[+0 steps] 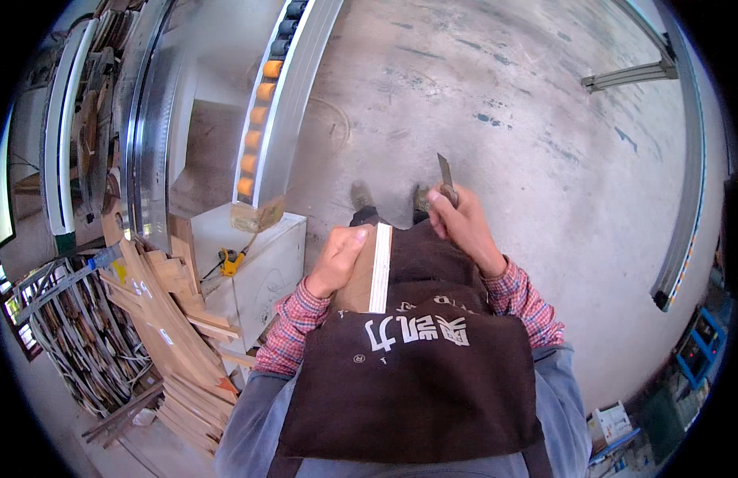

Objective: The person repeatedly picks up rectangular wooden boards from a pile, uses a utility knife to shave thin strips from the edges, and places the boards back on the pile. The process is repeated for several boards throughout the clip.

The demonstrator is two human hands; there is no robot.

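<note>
My left hand [339, 256] is closed around a wooden board [358, 288], held on edge in front of my dark apron. The board's pale, layered edge [380, 267] faces up toward me, and its lower end is against the apron. In my right hand [463, 225] is a utility knife [445, 177] with its blade pointing away from me. The fingers are wrapped round its handle, which they mostly hide. Knife and board are apart, the knife being to the right of the board and farther out.
Left of me stands a white cabinet [265, 263] with a yellow tool [230, 261] on it. A conveyor rail with orange rollers [257, 115] ends above the cabinet. Wooden boards [174, 327] lean at the left, near a rack of strips [86, 342]. Another metal rail [688, 199] runs along the right.
</note>
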